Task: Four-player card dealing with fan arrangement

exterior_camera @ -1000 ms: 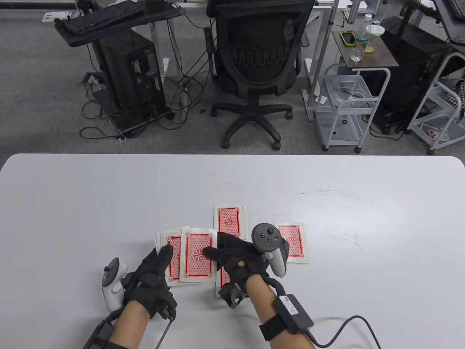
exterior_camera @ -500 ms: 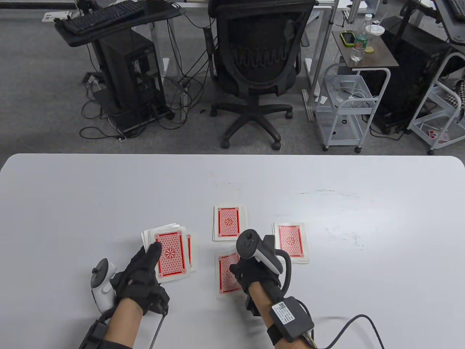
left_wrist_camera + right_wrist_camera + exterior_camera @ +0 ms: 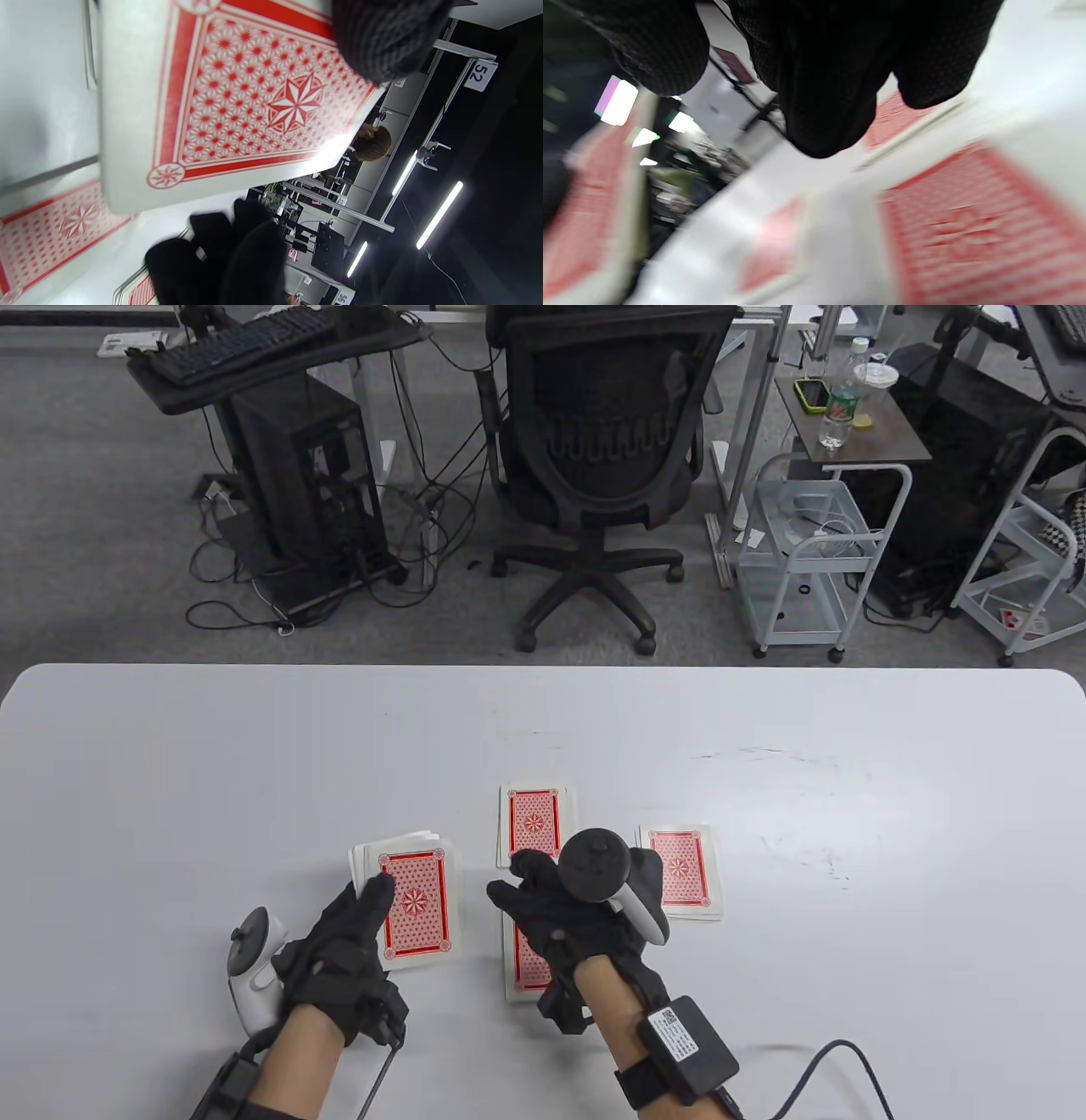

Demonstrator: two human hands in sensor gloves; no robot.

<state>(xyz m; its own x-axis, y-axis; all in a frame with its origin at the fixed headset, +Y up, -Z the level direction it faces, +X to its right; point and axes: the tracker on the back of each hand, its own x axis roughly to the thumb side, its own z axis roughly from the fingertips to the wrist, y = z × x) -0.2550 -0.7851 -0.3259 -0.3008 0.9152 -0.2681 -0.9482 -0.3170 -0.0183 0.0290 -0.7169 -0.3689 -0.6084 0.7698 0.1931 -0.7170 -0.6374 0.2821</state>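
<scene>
My left hand [image 3: 373, 899] holds the deck of red-backed cards [image 3: 414, 903] just above the table, thumb on the top card; the deck fills the left wrist view [image 3: 237, 97]. My right hand [image 3: 517, 882] is open and empty, fingers spread, between the deck and the dealt piles. It hovers over the near pile [image 3: 528, 963], which it partly hides. A far pile [image 3: 534, 823] and a right pile [image 3: 683, 872] lie face down on the white table [image 3: 254, 763]. The right wrist view is blurred and shows red card backs [image 3: 971, 233] under my fingertips [image 3: 823, 127].
An office chair [image 3: 607, 466] stands beyond the table's far edge, with a white cart [image 3: 806, 551] to its right. The table's left, far and right parts are bare white surface. A cable [image 3: 814, 1069] trails from my right wrist.
My right hand drew the top card from the deck, laid it on the near pile, and has now moved back left toward the deck, open. The left hand shifted slightly with the deck.
</scene>
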